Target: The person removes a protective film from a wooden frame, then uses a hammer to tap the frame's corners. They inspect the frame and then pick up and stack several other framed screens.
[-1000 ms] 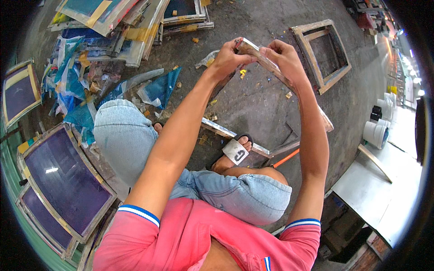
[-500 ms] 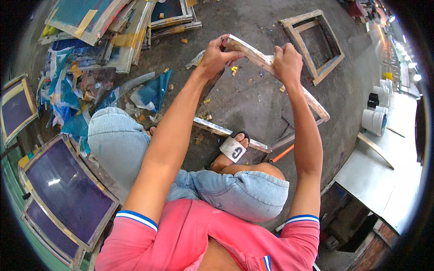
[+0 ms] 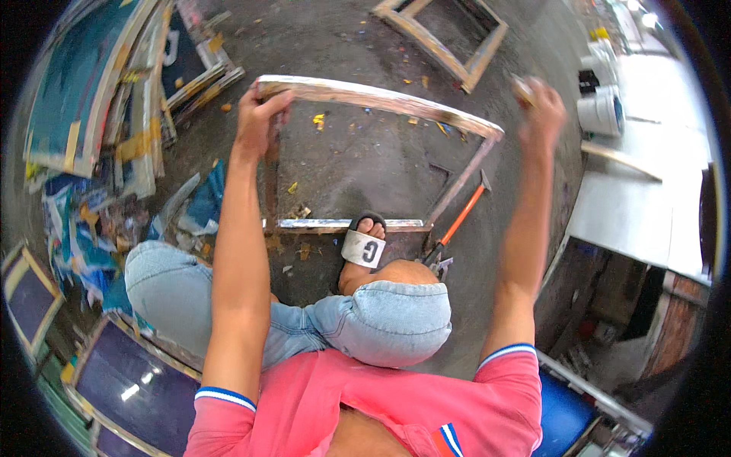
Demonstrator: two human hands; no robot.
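Note:
My left hand point(image 3: 259, 120) is closed round the far left corner of a rectangular wooden frame point(image 3: 381, 99). The frame is worn, with white paint along its edge and an open middle. It is tilted up, its near bar low by my sandalled foot. My right hand point(image 3: 542, 114) is off the frame, beyond its far right corner. Its fingers are curled round a small pale brown bit, blurred and too small to name. An orange-handled tool point(image 3: 463, 217) with a dark head lies on the floor right of the frame.
Another wooden frame point(image 3: 457, 57) lies on the floor ahead. Stacked screen frames point(image 3: 91, 91) and torn blue film scraps point(image 3: 80, 221) are at left, and dark mesh screens point(image 3: 141, 381) at lower left. White buckets point(image 3: 601, 113) and a pale metal table point(image 3: 617, 190) stand at right.
My right hand has left the frame's far bar and swung right. My left hand still grips the corner. The view has turned, so the surroundings have shifted left.

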